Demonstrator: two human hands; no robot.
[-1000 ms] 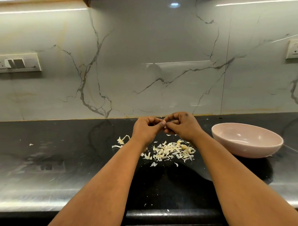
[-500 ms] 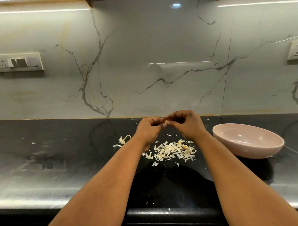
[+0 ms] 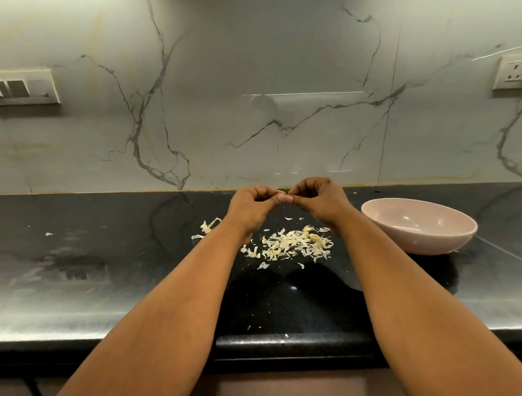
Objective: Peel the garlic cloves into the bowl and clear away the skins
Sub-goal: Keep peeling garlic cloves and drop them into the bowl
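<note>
My left hand (image 3: 252,208) and my right hand (image 3: 319,200) meet above the black counter, fingers curled, fingertips pinching one small thing between them. That thing, a garlic clove (image 3: 286,198), is almost wholly hidden by the fingers. Below the hands lies a loose pile of pale garlic skins (image 3: 293,244) on the counter. A few more skin scraps (image 3: 209,227) lie to the left of my left wrist. The pink bowl (image 3: 401,237) stands to the right of my right hand; its inside looks bare from here.
The black stone counter (image 3: 102,250) runs the full width, with a rounded front edge. A marble backsplash rises behind it, with a switch panel (image 3: 22,87) at the left and a socket (image 3: 516,72) at the right. A stray skin flake (image 3: 48,234) lies far left.
Both hands have risen slightly and stayed joined at the fingertips; the fingers have shifted a little round the clove. The pile and the bowl have not moved.
</note>
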